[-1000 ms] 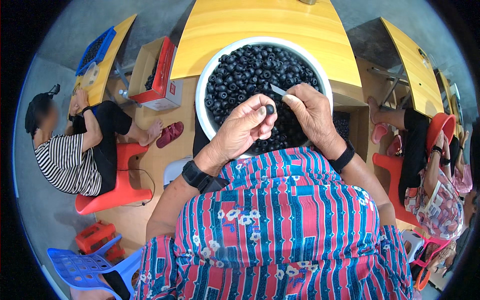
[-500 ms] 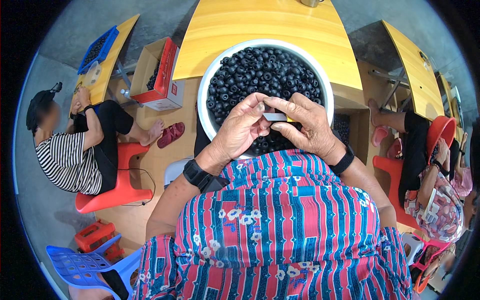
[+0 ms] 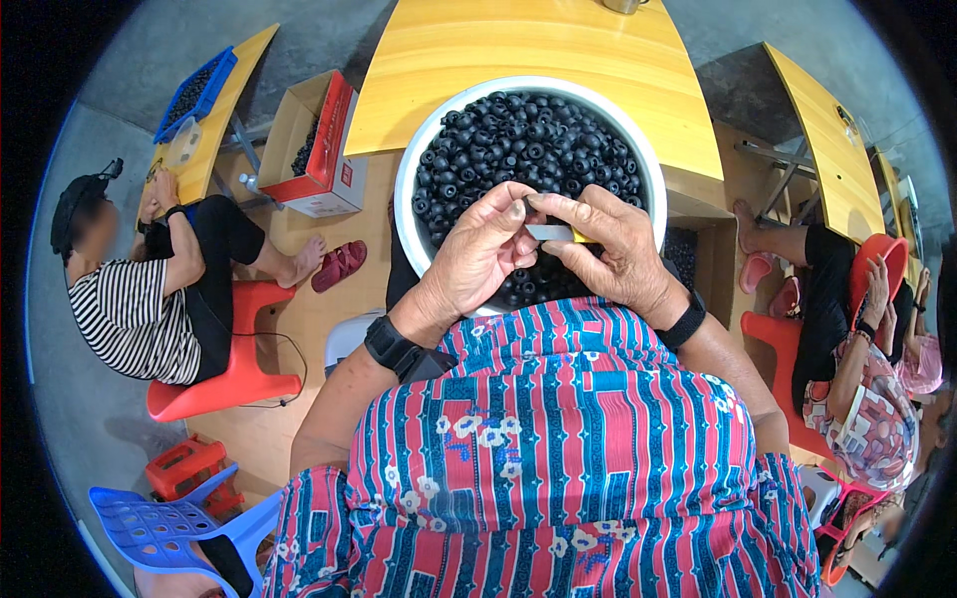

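Note:
A wide white basin (image 3: 407,189) in front of me is filled with small, round black pieces (image 3: 528,140), many with a hole in the end. Above its near side, my right hand (image 3: 613,239) grips a small knife (image 3: 546,232) with a short flat metal blade and a bit of yellow handle showing. The blade points toward my left hand (image 3: 482,244), whose thumb and forefinger are pinched together. A dark speck shows between the two hands' fingertips, too small and too covered to name. My hands nearly touch there.
The basin meets a yellow wooden table (image 3: 538,40). At left, a person in a striped shirt (image 3: 135,319) sits by another table with a blue tray (image 3: 196,95); a red-and-white carton (image 3: 319,159) stands between. At right, a person holds a red basin (image 3: 877,264). A blue chair (image 3: 164,513) stands lower left.
My hands stay nearly in place; the blade has shifted very slightly. At right, the other person's hand has moved up onto the red basin's rim.

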Tool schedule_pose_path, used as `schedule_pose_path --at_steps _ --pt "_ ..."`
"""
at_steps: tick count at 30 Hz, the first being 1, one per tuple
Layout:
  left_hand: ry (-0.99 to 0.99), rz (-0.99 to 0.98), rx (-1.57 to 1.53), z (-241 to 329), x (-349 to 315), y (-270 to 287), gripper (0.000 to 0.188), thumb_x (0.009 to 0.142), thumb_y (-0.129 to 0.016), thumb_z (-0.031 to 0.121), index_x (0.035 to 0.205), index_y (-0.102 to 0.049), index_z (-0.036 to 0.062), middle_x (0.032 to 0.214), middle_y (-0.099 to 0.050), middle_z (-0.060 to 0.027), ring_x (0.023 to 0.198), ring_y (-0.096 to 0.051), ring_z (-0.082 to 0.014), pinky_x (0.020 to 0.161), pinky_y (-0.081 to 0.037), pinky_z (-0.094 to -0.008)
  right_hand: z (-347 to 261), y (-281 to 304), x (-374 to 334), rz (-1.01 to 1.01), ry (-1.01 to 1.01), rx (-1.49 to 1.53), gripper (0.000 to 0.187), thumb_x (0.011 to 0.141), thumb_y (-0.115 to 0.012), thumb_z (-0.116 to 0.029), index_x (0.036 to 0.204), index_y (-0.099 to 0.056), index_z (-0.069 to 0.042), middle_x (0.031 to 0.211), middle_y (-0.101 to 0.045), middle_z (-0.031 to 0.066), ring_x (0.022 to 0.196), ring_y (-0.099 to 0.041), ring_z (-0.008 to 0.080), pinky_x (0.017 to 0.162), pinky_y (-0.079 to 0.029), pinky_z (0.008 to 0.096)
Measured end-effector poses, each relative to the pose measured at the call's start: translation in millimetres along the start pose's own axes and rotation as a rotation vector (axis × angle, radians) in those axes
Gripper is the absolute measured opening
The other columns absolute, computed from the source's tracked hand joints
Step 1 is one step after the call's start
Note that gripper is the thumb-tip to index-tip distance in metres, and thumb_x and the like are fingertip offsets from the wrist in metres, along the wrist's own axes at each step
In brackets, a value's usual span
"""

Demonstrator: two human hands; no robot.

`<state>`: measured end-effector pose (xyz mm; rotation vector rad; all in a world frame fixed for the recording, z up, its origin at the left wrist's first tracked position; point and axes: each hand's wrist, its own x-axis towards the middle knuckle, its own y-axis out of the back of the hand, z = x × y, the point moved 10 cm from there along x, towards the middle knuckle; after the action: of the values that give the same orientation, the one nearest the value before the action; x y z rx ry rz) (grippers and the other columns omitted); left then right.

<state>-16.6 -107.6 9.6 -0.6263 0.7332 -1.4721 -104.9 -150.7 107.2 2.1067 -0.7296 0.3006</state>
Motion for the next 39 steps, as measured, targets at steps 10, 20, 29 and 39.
schedule_pose_path --at_steps 10,20,29,39 --pt "-0.040 -0.006 0.167 8 -1 -16 0.019 0.103 -0.049 0.026 0.109 -0.052 0.0090 0.084 -0.049 0.0021 0.071 -0.045 -0.0048 0.063 -0.041 -0.0197 14 3 -2 0.037 -0.070 -0.016 0.018 0.083 -0.070 -0.024 0.091 -0.067 -0.008 0.075 -0.056 0.0112 0.069 -0.061 0.0310 0.061 -0.049 0.0394" --pt "-0.050 -0.029 0.231 7 -2 -17 0.033 0.097 -0.058 0.034 0.113 -0.049 0.0065 0.092 -0.052 0.0014 0.071 -0.040 -0.0045 0.061 -0.034 -0.0196 6 4 -1 0.058 -0.027 -0.066 0.022 0.082 -0.072 -0.027 0.087 -0.066 -0.007 0.073 -0.054 0.0098 0.066 -0.060 0.0294 0.057 -0.049 0.0390" --pt "-0.036 -0.035 0.221 7 -3 -17 0.030 0.098 -0.057 0.031 0.112 -0.049 0.0063 0.092 -0.051 0.0017 0.071 -0.040 -0.0044 0.061 -0.035 -0.0194 7 3 -2 0.049 -0.037 -0.068 0.021 0.083 -0.071 -0.028 0.088 -0.067 -0.007 0.073 -0.054 0.0095 0.066 -0.060 0.0290 0.057 -0.049 0.0388" --pt "-0.046 -0.052 0.173 14 -6 -21 0.022 0.101 -0.052 0.026 0.112 -0.051 0.0073 0.092 -0.052 -0.0016 0.073 -0.044 -0.0079 0.063 -0.037 -0.0213 40 16 -5 0.240 -0.239 0.043 0.017 0.089 -0.063 -0.019 0.086 -0.067 -0.002 0.082 -0.063 0.0165 0.078 -0.061 0.0352 0.070 -0.049 0.0408"
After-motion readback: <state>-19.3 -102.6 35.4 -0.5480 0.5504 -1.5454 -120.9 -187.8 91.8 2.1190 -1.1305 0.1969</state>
